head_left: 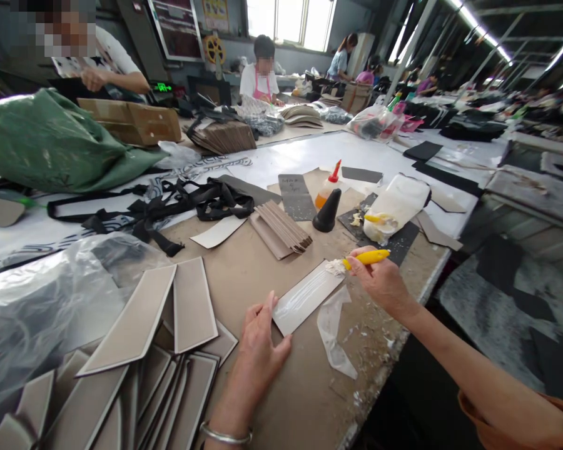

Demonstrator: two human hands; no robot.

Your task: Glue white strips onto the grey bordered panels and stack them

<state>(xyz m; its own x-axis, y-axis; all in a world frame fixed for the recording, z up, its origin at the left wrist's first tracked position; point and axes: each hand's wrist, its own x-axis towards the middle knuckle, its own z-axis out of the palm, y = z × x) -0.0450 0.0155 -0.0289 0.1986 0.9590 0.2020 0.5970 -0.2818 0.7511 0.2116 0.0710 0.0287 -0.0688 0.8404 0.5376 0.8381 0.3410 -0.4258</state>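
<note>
In my right hand (380, 278) is a yellow-handled brush (373, 256), its whitish bristles touching the far right end of a pale rectangular panel (307, 297). Wet, glossy streaks run along the panel's face. My left hand (261, 347) rests at the panel's near left end, thumb and fingers spread apart at its edges. A crumpled translucent strip (335, 334) lies just right of the panel. Beyond it stand a black cone (327, 212), a red-tipped bottle (327, 187) with amber liquid, and a white glue-smeared container (394, 206) lying on its side.
A loose pile of beige panels (138, 387) covers the near left beside clear plastic sheeting (79, 281). A stack of brown pieces (281, 228) and black straps (206, 199) lie farther back. The table's right edge (389, 369) is glue-stained. Several people work beyond.
</note>
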